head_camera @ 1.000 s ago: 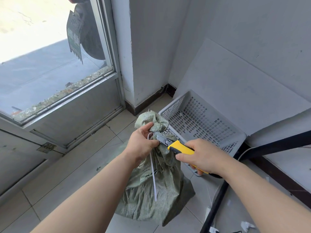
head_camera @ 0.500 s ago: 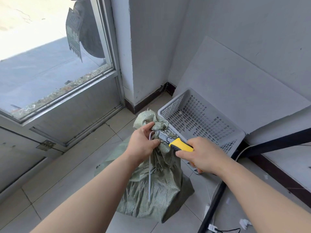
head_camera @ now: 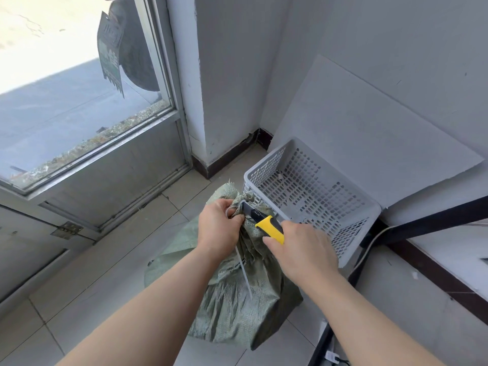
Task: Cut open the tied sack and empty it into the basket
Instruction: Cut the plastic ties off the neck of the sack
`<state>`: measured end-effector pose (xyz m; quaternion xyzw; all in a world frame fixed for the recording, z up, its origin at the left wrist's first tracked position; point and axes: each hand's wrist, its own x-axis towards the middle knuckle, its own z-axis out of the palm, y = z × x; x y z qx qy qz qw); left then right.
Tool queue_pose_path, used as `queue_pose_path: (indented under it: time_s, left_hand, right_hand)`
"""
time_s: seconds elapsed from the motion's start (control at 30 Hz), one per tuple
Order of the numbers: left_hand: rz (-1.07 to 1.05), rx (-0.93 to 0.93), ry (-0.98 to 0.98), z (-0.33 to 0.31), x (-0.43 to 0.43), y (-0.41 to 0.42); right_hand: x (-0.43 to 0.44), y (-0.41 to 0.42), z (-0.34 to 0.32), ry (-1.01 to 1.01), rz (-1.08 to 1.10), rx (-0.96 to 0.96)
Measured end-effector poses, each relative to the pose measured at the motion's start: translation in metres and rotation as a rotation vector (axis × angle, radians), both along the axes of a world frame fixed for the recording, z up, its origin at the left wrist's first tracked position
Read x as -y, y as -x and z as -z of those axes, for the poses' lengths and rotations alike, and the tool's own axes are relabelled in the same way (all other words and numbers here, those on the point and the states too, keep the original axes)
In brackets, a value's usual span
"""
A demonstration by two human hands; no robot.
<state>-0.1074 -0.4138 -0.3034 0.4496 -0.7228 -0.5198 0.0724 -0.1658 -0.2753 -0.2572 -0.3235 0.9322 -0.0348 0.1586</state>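
Observation:
A green woven sack (head_camera: 232, 307) stands on the tiled floor, its neck bunched and bound by a white tie whose loose tail (head_camera: 244, 273) hangs down the front. My left hand (head_camera: 219, 228) grips the gathered neck just below the top. My right hand (head_camera: 303, 249) holds a yellow-handled utility knife (head_camera: 269, 228), its blade end pressed against the neck beside my left fingers. A grey perforated plastic basket (head_camera: 351, 241) stands empty just right of the sack, touching it.
A white board (head_camera: 369, 133) leans on the wall behind the basket. A dark metal frame (head_camera: 433, 220) and a cable (head_camera: 369, 247) run at the right. A glazed door (head_camera: 79, 128) and a wall column (head_camera: 211, 88) close off the left and back.
The knife blade has pushed further into the sack's neck toward my left hand. The camera has shifted slightly; the sack and basket stay in place.

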Motion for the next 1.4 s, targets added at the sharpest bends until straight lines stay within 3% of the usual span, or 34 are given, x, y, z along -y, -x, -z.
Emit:
queue_pose_path:
  time_s: [0.23, 0.47, 0.63, 0.77, 0.83, 1.0, 1.07, 1.17, 1.23, 1.3, 1.4]
  left_hand:
    - [0.053, 0.072, 0.067, -0.001, 0.005, 0.003]
    - [-0.007, 0.035, -0.183, 0.007, 0.009, 0.002]
    - [-0.048, -0.130, -0.403, 0.011, 0.015, -0.002]
    - [-0.012, -0.203, -0.442, 0.006, 0.020, -0.002]
    - [-0.026, -0.208, -0.369, 0.005, 0.021, 0.000]
    - [-0.025, -0.105, 0.025, 0.004, 0.009, 0.007]
    - [0.003, -0.076, 0.151, 0.001, 0.005, 0.006]
    - [0.054, -0.067, 0.239, 0.000, 0.004, 0.002]
    - [0.063, -0.086, 0.182, 0.002, 0.006, -0.002]
    - [0.050, -0.138, 0.004, 0.004, 0.008, -0.003]
    - [-0.029, -0.273, -0.435, 0.003, 0.014, -0.004]
  right_hand:
    - [0.002, -0.001, -0.001, -0.015, -0.105, -0.163]
    - [-0.007, 0.001, 0.008, 0.027, -0.135, -0.262]
    - [-0.008, 0.009, 0.023, 0.126, 0.114, 0.132]
    - [-0.005, 0.013, 0.024, 0.283, 0.259, 0.532]
    - [-0.003, 0.011, 0.025, 0.313, 0.264, 0.513]
    - [0.003, -0.003, 0.034, 0.275, 0.253, 0.262]
    - [0.008, -0.005, 0.036, 0.272, 0.281, 0.291]
    - [0.013, 0.000, 0.033, 0.348, 0.359, 0.525]
    - [0.012, 0.004, 0.028, 0.418, 0.418, 0.748]
    - [0.008, 0.004, 0.025, 0.486, 0.458, 0.902]
    - [0.004, 0.000, 0.029, 0.558, 0.462, 0.907]
